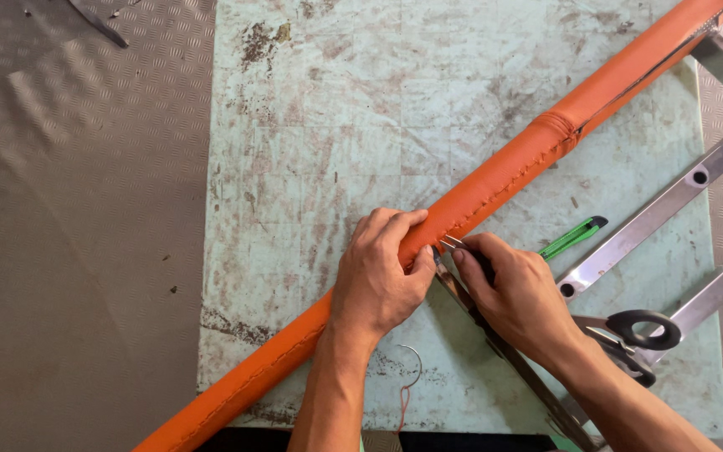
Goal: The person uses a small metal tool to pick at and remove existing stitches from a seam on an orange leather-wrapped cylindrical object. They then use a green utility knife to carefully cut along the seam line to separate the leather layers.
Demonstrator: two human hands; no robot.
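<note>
**Orange wrapped bar: clamp near the seam, mind the thread**

Head view, the only 1:

- The long orange leather-wrapped bar (495, 180) lies diagonally across the pale green worktable (311, 125), running from the bottom left edge to the top right corner. Both ends leave the frame.
- Your left hand (381, 272) is curled over the bar at about mid-length, fingers wrapped across the top, thumb on the near side. It is closed on the bar and pressing it to the table.
- Your right hand (516, 293) sits just beside it, fingertips pressed together in a pinch on a thin metal tool (452, 243) whose tip meets the stitched seam (504, 186). I cannot tell what kind of tool it is.
- Handling, my read: stiff core, soft cover. It looks long enough to swing or roll if held at 1 end, so grip close to the working point, as you do now. The cover looks smooth and could slip under a loose palm. The stitching is the weak part; do not drag on it.
- A raised wrapped band (558, 125) sits further up the bar, a poor grip spot.
- Nearby: green utility knife (573, 237), black-handled scissors (629, 335), flat metal bars with holes (663, 209), and a curved needle with red thread (410, 377) near your left wrist. Keep the cover clear of those edges.
</note>
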